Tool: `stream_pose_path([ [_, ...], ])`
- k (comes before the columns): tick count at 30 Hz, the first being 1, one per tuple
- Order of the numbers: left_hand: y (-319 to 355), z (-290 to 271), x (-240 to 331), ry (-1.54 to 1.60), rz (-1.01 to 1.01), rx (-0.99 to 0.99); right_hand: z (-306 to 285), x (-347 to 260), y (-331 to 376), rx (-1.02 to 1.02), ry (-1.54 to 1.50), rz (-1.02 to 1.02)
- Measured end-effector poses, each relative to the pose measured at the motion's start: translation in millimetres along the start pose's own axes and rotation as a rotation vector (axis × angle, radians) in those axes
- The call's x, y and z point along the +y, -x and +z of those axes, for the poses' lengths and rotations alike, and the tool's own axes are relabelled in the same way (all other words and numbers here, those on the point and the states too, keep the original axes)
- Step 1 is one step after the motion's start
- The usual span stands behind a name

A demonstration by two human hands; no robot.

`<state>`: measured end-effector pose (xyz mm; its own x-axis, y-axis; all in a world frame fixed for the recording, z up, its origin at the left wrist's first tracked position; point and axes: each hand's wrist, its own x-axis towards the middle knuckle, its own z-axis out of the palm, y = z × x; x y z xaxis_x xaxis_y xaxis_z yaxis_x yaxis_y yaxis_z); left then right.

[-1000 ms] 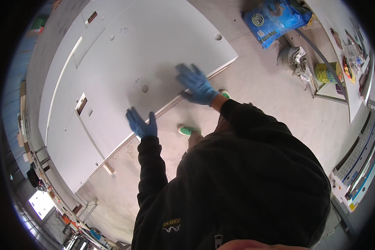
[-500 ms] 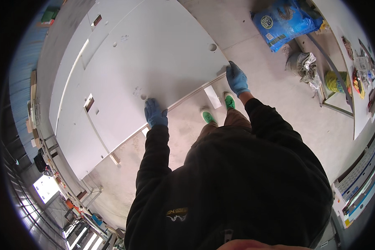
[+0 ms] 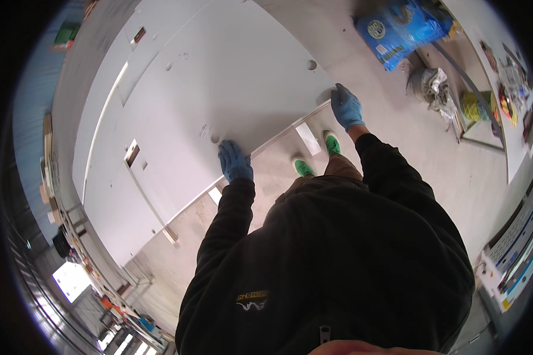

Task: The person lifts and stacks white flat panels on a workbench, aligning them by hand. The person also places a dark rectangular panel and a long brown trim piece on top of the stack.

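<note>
A large light-grey panel (image 3: 260, 89) with round holes and rectangular cutouts spreads out in front of me. My left hand (image 3: 235, 161), in a blue glove, holds its near edge, with the fingers on top beside a round hole. The underside of that grip is hidden. At the panel's near right corner my right hand (image 3: 346, 106), also gloved in blue, is closed round the edge. A second panel (image 3: 109, 171) of the same colour lies to the left, partly beneath or against the large one; I cannot tell which.
A blue sack (image 3: 397, 32) sits at the upper right beside a bucket (image 3: 423, 86) with crumpled silvery wrapping. Further right stands a work table (image 3: 485, 44) with small items on it. My green shoes (image 3: 302, 167) are on the concrete floor near a pale strip (image 3: 307, 139).
The large panel and both hands have shifted slightly to the right in view. Both hands keep their places on the panel's edge.
</note>
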<state>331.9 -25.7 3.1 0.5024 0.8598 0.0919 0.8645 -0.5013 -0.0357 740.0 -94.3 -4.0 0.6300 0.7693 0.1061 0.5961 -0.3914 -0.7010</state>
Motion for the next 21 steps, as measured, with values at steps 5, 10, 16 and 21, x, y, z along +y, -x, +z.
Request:
stream_pose_path([
  [5,-0.9,-6.0,-3.7,0.055,-0.001,-0.091,3.2,-3.6,6.1,0.035,-0.159,0.2],
  [10,-4.5,-13.1,-12.4,0.047,0.057,-0.209,13.1,22.7,46.5,0.272,-0.318,0.588],
  [16,-10.3,-12.3,-15.0,-0.073,0.078,-0.284,-11.9,93.1,151.7,-0.483,-0.091,0.823],
  [21,-14.7,-12.8,-16.7,-0.131,0.083,-0.331,-16.5,114.5,209.3,-0.485,-0.065,1.089],
])
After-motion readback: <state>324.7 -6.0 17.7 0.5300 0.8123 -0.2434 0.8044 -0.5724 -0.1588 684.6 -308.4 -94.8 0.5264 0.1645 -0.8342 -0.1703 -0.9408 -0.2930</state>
